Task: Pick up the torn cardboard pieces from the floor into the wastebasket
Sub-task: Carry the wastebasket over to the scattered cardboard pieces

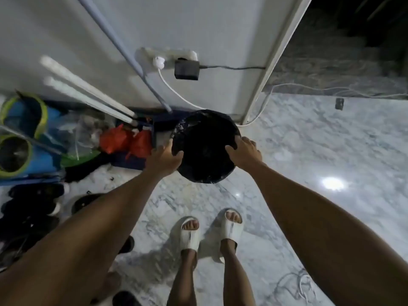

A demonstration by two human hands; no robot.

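Observation:
A round black wastebasket lined with a dark bag is seen from above, near the white wall and door frame. My left hand grips its left rim, fingers curled over the edge. On the opposite rim my right hand holds on the same way. The inside of the basket is too dark to see. No torn cardboard pieces show on the marble floor in this view.
Clutter lies left: blue bins with green rims, red bags, dark shoes. A power strip with a black adapter hangs on the wall, cables trailing. My feet in white slides stand below. Open marble floor spreads right.

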